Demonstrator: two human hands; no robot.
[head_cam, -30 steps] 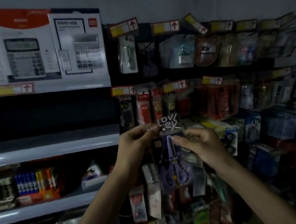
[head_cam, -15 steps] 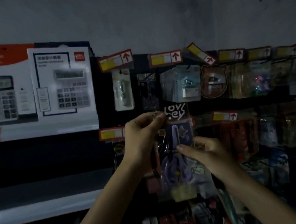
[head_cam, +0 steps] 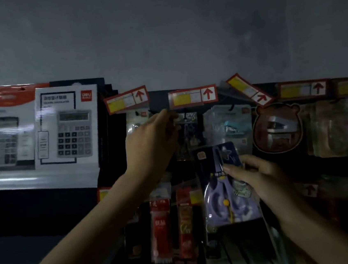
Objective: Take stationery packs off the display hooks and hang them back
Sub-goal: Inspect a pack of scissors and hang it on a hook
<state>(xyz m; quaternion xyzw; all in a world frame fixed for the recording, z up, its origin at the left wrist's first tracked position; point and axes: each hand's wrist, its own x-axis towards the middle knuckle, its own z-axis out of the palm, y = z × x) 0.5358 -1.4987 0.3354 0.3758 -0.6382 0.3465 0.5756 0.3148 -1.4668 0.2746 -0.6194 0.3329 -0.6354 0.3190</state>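
Head camera: my right hand (head_cam: 259,178) pinches the clear plastic pack of purple scissors (head_cam: 229,201) mid-body, steadying it. Farther up, my left hand (head_cam: 151,147) pinches its header under the red-and-yellow paper price tag (head_cam: 193,96), presumably feeding it onto a hook I can't discern.

Dark hook rack (head_cam: 158,100) against a grey wall (head_cam: 158,36); yellow-and-red price tags (head_cam: 193,96) run along its top edge; below them packs hang side by side: clear pack (head_cam: 134,126) at left, stapler pack (head_cam: 231,125), bear-shaped pack (head_cam: 277,129), blurry ones further right; lower row has red packs (head_cam: 160,225); left of the rack, a pale shelf (head_cam: 34,178) carries upright calculator boxes (head_cam: 67,126).
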